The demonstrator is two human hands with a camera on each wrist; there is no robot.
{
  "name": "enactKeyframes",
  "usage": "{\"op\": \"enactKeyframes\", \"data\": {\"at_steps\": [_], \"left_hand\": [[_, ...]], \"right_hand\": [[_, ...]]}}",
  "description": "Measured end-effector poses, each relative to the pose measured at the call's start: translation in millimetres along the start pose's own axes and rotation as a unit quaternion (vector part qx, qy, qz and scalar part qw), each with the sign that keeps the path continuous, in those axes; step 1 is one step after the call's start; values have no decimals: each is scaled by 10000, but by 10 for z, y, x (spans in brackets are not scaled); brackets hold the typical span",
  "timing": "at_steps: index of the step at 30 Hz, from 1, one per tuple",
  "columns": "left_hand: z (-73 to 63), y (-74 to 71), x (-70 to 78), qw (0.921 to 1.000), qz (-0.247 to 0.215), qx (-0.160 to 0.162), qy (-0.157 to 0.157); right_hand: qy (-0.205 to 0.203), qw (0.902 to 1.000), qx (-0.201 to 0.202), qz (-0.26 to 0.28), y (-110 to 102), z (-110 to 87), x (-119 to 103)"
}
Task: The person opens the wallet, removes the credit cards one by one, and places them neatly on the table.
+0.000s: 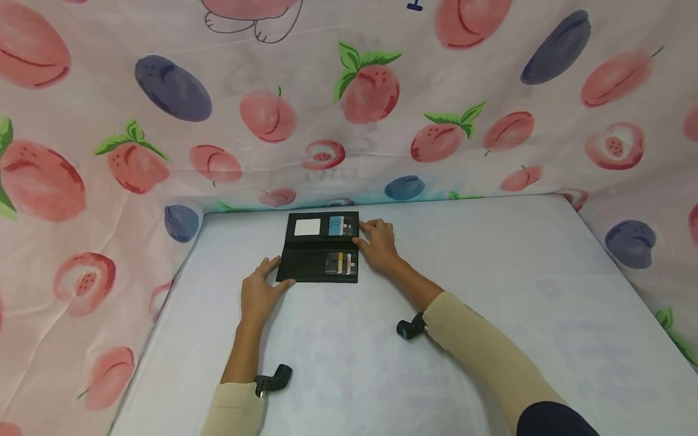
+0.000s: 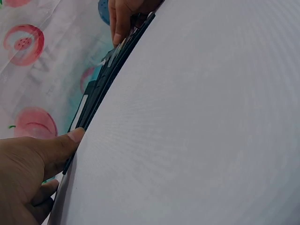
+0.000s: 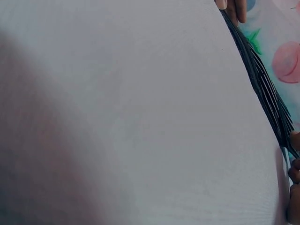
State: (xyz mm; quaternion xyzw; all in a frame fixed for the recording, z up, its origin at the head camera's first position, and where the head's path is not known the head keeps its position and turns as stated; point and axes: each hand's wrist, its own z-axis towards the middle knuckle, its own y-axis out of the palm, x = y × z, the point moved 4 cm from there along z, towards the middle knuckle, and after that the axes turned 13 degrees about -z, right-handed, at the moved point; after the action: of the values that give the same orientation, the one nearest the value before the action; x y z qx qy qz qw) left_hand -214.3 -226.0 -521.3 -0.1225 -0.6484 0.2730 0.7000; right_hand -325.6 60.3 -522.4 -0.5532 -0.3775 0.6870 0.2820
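A black wallet [image 1: 305, 264] lies opened flat near the far edge of the white table. Several cards [image 1: 340, 263] show in its right-hand slots, and a white panel [image 1: 308, 227] shows in its upper left part. My left hand [image 1: 260, 293] holds the near left corner, thumb at the near edge and fingers along the left side. On the opposite side my right hand [image 1: 380, 245] grips the right edge, thumb by the fold and fingers curled higher up. The left wrist view shows the left thumb [image 2: 75, 135] against the wallet's edge.
The white table [image 1: 491, 272] stretches out in front and to both sides. A cloth with printed fruit [image 1: 338, 133] hangs behind the table and along its sides. Each forearm wears a small black camera [image 1: 410, 327].
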Motion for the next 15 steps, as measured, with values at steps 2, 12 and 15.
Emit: {"op": "enactKeyframes", "data": {"at_steps": [2, 12, 15], "left_hand": [[3, 1, 0, 10000, 16, -18, -3], [30, -6, 29, 9996, 153, -245, -8], [30, -6, 34, 9992, 162, -366, 0]], "right_hand": [[1, 10000, 26, -14, -2, -2, 1], [-58, 9998, 87, 186, -8, -24, 0], [-273, 9994, 146, 120, -17, -52, -35]]}}
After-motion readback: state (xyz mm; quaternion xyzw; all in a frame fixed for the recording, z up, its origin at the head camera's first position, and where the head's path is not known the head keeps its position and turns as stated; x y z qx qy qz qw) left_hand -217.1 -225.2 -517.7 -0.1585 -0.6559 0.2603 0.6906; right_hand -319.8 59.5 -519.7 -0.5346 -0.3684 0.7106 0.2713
